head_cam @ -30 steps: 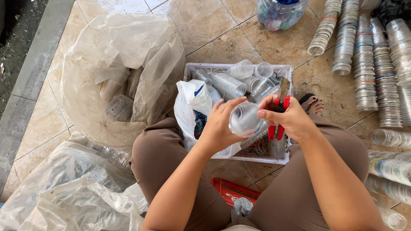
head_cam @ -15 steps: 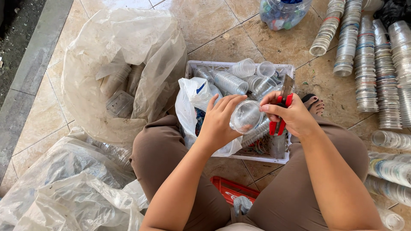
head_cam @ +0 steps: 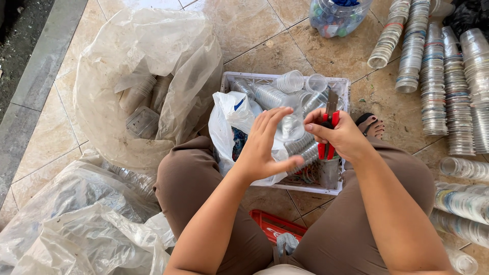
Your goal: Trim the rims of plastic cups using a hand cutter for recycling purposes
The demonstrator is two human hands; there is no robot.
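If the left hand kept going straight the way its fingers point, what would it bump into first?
Probably the clear plastic cup right at the left hand's fingertips. The right hand, holding the red-handled cutters, is on the cup's other side. Depth is hard to judge from above.

We're down on a tiled floor (head_cam: 265, 46) here, beige stone-look tiles with pale grout lines and plenty of dusty marks. Along the left edge we see a grey concrete strip (head_cam: 43, 76) running beside the tiles, and past that a darker rough patch of ground (head_cam: 15, 30). Daylight falls pretty evenly over everything, bright with soft shadows, so we're outdoors or somewhere open. We can't see any walls, windows or furniture from up here, only floor all round.
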